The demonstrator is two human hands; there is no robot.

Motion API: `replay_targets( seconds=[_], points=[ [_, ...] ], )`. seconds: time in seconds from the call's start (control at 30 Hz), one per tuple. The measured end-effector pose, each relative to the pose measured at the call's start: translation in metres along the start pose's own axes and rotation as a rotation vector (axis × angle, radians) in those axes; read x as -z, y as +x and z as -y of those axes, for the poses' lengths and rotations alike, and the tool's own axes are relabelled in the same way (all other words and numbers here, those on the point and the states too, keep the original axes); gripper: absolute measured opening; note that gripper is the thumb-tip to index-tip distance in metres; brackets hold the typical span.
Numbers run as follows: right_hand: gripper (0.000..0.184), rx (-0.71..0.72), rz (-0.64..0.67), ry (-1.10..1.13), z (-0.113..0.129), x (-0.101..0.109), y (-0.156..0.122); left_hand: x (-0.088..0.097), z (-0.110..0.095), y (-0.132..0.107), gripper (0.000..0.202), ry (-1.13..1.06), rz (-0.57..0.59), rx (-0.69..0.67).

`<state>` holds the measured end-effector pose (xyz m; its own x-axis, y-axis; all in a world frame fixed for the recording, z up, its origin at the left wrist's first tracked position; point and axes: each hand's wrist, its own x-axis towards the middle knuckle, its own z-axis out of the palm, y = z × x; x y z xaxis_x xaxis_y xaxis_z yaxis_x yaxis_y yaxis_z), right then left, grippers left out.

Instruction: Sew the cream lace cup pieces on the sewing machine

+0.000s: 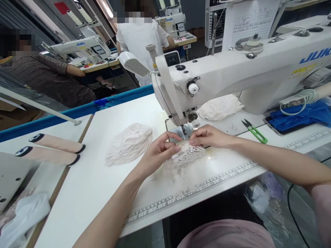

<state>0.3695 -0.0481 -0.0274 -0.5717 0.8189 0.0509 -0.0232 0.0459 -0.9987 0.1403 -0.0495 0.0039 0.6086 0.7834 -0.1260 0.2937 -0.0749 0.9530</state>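
Note:
A piece of white lace fabric (pixel 188 153) lies just in front of the presser foot (pixel 183 131) of a white sewing machine (pixel 219 74). My left hand (pixel 161 148) pinches the lace at its left edge, thumb and forefinger close to the needle plate (pixel 173 132). On the right side, my right hand (pixel 207 136) grips the lace's upper edge between thumb and fingers. Left of my left hand sits a stack of lace pieces (pixel 131 143). Another lace pile (pixel 221 106) rests behind the needle, under the machine arm.
Green thread snips (pixel 256 131) lie right of my right hand. Blue cloth (pixel 302 113) and a coiled cord are farther right. Two peach thread cones (pixel 49 155) lie at left. A printed ruler (pixel 196 189) runs along the table's front edge. Two other people sit beyond the table.

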Motion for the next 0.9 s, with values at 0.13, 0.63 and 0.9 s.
replay_targets(
  seconds=[0.13, 0.63, 0.9],
  points=[
    [0.021, -0.038, 0.044, -0.018, 0.000, -0.001, -0.002, -0.002, -0.007, -0.007, 0.019, 0.215, -0.085, -0.113],
    [0.008, -0.007, 0.219, 0.046, 0.017, -0.011, -0.019, -0.021, -0.008, -0.017, 0.048, 0.088, 0.029, -0.174],
    [0.031, 0.038, 0.343, -0.019, 0.019, -0.009, -0.023, -0.005, -0.003, -0.019, 0.027, 0.056, 0.315, 0.028]
  ],
)
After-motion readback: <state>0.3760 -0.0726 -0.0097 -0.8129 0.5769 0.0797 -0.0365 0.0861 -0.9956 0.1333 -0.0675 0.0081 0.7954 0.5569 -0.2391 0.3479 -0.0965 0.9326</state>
